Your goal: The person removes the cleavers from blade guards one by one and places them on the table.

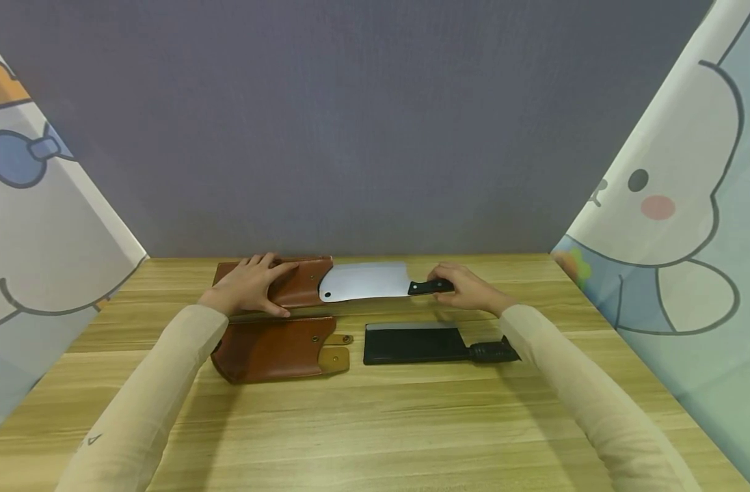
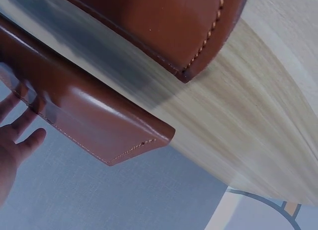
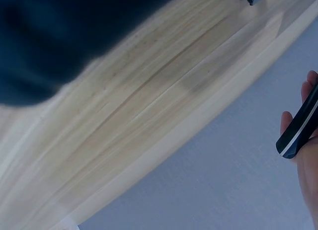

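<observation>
My left hand (image 1: 248, 283) grips the rear brown leather sheath (image 1: 307, 280), thumb along its near edge and fingers over its far edge. In the left wrist view the fingers (image 2: 22, 123) reach the stitched edge of that sheath. With curled fingers, my right hand (image 1: 463, 285) holds a cleaver by its black handle (image 3: 298, 125). Its silver blade (image 1: 365, 280) points left, and the rounded end with a small hole overlaps the sheath's mouth. No part of the blade looks hidden inside.
Nearer on the wooden table (image 1: 362, 424) lies a second brown sheath (image 1: 270, 348) with tan snap straps (image 1: 333, 359). Right of it lies a black-bladed cleaver (image 1: 414, 344) with a silver edge. A grey wall (image 1: 375, 137) rises behind; printed panels (image 1: 664, 225) flank both sides.
</observation>
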The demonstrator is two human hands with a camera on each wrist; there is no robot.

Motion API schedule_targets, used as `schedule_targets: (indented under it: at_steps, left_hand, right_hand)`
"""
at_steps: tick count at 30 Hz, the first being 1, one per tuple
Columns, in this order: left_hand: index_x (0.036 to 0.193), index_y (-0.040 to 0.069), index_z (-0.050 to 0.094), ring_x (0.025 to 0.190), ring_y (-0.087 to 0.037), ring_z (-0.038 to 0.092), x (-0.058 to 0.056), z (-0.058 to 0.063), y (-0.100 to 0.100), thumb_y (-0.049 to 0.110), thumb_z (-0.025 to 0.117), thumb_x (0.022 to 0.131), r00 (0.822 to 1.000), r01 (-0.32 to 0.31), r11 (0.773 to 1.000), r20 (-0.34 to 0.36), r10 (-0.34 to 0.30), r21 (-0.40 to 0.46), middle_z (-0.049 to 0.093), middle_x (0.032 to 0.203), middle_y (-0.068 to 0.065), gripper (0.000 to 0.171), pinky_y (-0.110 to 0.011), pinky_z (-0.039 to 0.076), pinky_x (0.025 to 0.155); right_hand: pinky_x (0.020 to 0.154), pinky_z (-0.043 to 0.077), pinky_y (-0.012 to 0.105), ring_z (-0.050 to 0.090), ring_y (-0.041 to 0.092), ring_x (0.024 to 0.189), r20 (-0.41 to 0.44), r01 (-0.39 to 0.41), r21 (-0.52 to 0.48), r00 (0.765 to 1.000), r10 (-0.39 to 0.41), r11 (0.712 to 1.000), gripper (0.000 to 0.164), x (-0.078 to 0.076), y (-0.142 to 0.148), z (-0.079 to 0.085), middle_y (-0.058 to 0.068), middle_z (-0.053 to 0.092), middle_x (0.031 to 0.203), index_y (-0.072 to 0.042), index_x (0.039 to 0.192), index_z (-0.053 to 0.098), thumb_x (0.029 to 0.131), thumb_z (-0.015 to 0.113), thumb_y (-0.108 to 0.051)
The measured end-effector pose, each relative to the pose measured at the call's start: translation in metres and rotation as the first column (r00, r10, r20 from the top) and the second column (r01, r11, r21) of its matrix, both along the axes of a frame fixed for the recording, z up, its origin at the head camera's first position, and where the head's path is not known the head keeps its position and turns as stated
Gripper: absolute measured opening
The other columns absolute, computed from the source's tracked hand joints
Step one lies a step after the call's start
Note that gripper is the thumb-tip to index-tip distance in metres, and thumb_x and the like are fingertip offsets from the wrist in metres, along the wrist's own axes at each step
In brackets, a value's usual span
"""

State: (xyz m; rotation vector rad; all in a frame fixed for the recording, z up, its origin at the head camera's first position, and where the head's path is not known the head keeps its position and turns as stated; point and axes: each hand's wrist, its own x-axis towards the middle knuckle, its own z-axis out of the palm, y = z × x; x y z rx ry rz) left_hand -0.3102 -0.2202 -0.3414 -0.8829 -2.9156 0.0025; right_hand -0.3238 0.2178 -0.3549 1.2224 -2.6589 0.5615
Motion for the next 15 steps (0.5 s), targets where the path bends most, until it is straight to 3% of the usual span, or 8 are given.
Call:
schedule_targets:
  at_steps: [15]
  left_hand:
    - [0.141,0.016,0.036,0.119,-0.042,0.039,-0.001,-0.003,-0.002,0.063,0.072,0.061,1.0,0.007,1.0,-0.019,-0.007,0.0,0.041,0.131,-0.02,0.1,-0.062,0.03,0.097]
  right_hand:
    - [0.079,0.047,0.042,0.057,0.022,0.09,0.038,0.052,0.022,0.998,-0.053,0.998,0.023,0.001,0.013,0.006,0.009,0.061,0.102,-0.007,0.101,0.062,0.079,0.067,-0.007]
